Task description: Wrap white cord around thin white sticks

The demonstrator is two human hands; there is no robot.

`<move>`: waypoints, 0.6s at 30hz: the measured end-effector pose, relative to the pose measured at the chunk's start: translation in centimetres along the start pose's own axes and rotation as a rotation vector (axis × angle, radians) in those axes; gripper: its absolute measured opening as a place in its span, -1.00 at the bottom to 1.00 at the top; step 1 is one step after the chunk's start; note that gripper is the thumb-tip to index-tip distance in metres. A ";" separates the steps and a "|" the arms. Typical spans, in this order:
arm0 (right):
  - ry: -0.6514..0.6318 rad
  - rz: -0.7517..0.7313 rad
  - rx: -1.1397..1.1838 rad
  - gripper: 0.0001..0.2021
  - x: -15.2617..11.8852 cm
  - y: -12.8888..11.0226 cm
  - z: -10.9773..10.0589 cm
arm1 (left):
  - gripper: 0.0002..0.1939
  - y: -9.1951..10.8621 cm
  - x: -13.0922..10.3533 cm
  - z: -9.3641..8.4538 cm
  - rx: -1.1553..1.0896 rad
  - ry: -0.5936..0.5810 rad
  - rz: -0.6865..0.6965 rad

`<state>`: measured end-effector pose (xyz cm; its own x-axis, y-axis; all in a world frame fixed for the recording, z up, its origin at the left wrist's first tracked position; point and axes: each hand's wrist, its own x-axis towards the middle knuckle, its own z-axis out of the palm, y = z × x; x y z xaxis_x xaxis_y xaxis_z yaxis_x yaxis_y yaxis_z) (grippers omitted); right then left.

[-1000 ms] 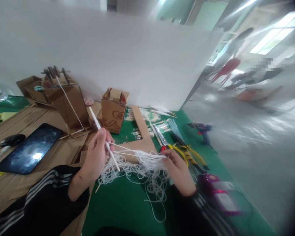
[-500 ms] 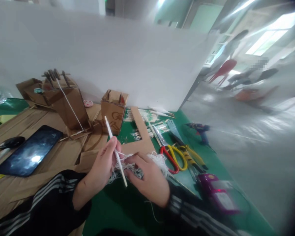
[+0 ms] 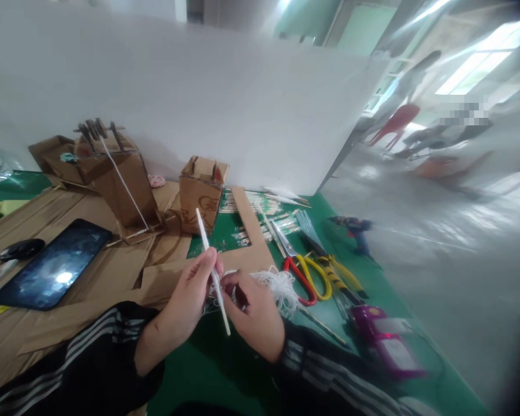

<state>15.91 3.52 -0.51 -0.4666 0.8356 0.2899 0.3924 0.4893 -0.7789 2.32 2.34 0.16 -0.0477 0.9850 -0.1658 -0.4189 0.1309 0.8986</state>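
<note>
White-wrapped, the stick is sitting pinched in the left hand; the right hand, having drawn in, is curling nearly closed, its hold unclear, bringing both to the wrapping.

White string is partly hidden behind the right hand; at two o'clock, a red chair is blurred.

Left sleeve: black fabric, loose and creased, with pale parallel stripes running lengthwise
Left cuff: black, wide, ending above the wrist
Right sleeve: black, greyish-white lengthwise stripes, partly blurred
Right cuff: dark, nearer the wrist
Left hand: bare, ungloved
Right hand: likewise bare
</note>
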 end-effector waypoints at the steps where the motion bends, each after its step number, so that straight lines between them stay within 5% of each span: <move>1: 0.002 -0.005 0.001 -0.94 0.0 0.1 0.1 | -0.59 0.0 0.0 0.0 0.001 0.003 -0.004; 18: 0.084 0.060 -0.048 -0.92 0.5 1.8 -2.0 | -0.64 0.7 0.4 -0.3 -0.219 0.072 -0.096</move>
<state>18.00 5.31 -0.63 -0.3742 0.8806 0.2907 0.4558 0.4477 -0.7693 1.78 2.82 0.61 -0.0587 0.9577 -0.2818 -0.6105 0.1889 0.7691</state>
